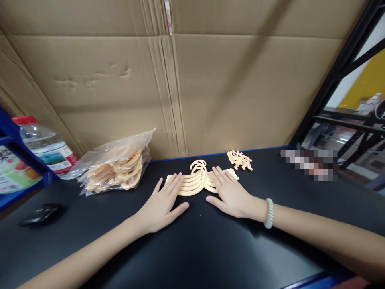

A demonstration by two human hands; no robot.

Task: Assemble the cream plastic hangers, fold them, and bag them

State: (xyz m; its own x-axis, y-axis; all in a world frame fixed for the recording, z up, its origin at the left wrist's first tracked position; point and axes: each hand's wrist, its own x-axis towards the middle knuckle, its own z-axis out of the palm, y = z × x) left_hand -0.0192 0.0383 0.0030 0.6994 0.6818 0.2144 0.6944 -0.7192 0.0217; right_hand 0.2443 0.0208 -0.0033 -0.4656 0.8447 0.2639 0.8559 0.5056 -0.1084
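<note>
Several beige clothes hangers [192, 185] lie fanned together on the black table [198, 249], their curved hooks pointing toward the back. My left hand [162, 206] is flat, fingers stretched over the left arms of the hangers. Over the right arms lies my right hand [231, 196], also flat with the thumb apart; a pale coiled band [269, 213] circles that wrist. Both hands cover part of the hangers, so their ends show only in part. Neither hand is closed around anything.
Behind my right hand sits a small pile of beige pieces [240, 160]. A clear plastic bag [120, 160] of beige hangers rests at left, near a red-capped bottle [48, 146] and a black mouse [41, 214]. A cardboard wall [234, 80] borders the table's back.
</note>
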